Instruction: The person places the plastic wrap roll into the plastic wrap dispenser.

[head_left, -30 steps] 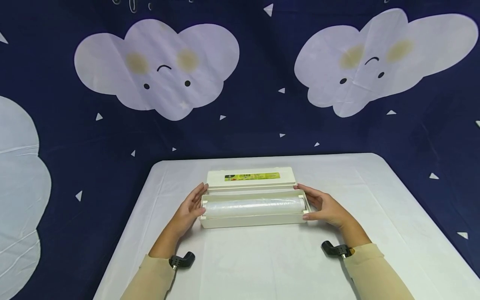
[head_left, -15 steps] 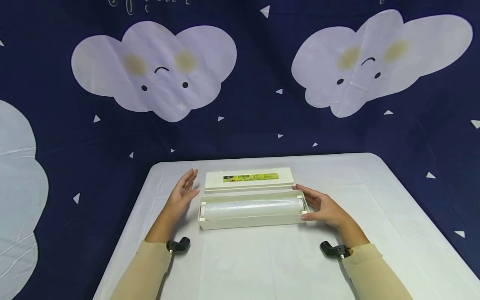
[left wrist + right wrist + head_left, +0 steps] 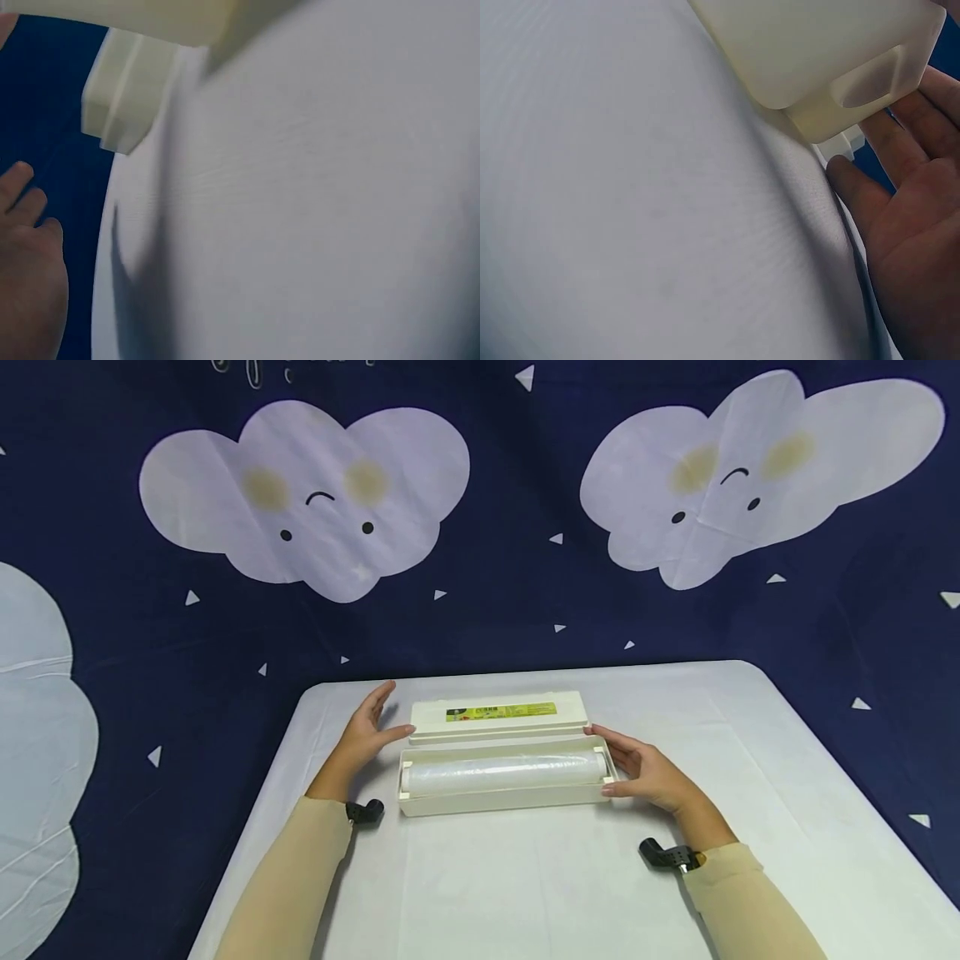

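Observation:
A long white cling film box (image 3: 510, 799) lies without its lid on the white table in the head view, with a roll of cling film (image 3: 506, 772) inside. Its lid (image 3: 498, 729), bearing a yellow-green label (image 3: 501, 712), lies behind it. My left hand (image 3: 362, 739) is spread at the lid's left end, thumb by the front corner; whether it touches is unclear. My right hand (image 3: 654, 775) holds the box's right end, thumb at the front corner and fingers at the back. The box end (image 3: 866, 86) shows beside that hand in the right wrist view.
The table (image 3: 525, 885) has a white cover. Behind it hangs a dark blue cloth (image 3: 517, 643) with white clouds and small triangles. A black wrist camera is on each wrist, over beige sleeves.
My left hand has left the box's left end and moved back to the lid's left end, fingers spread. The right hand stays at the box's right end.

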Demonstrator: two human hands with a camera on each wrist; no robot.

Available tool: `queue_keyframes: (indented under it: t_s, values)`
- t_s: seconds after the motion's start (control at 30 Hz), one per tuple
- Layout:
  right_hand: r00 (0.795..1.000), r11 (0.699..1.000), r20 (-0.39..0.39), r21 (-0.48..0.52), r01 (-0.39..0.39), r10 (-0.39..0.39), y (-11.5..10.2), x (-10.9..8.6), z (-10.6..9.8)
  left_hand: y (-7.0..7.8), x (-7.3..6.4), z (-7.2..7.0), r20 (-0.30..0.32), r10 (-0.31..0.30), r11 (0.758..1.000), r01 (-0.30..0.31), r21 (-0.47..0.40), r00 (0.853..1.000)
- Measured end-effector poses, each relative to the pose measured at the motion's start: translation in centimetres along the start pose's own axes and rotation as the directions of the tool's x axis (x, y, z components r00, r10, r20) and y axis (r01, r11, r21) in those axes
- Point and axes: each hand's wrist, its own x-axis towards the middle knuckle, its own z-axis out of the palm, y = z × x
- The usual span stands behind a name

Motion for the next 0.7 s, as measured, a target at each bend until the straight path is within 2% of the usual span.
queue_keyframes:
  t_s: [0.17,0.27,0.43,0.6,0.7]
  values:
    - [1.000,1.000,0.003,0.009,-0.010,0.010,-0.1,0.1,0.0,-0.9,1.0,0.7,0.017,-0.105,0.991,0.103,0.088,0.994]
    - [1.000,1.000,0.006,0.006,-0.007,0.007,-0.1,0.2,0.0,-1.3,1.5,0.9,0.022,-0.145,0.986,0.143,0.084,0.989]
    - [1.000,1.000,-0.005,0.010,-0.024,0.024,-0.2,0.2,0.1,-1.5,2.3,1.0,0.066,-0.166,0.986,0.163,0.040,0.984]
    - [1.000,1.000,-0.005,0.007,-0.027,0.027,-0.4,0.2,0.2,-1.7,2.8,1.1,0.148,-0.191,0.981,0.187,0.046,0.970]
    - [1.000,1.000,-0.004,0.003,-0.026,0.026,-0.4,0.1,0.2,-1.6,3.0,1.0,0.178,-0.187,0.982,0.177,0.069,0.966]
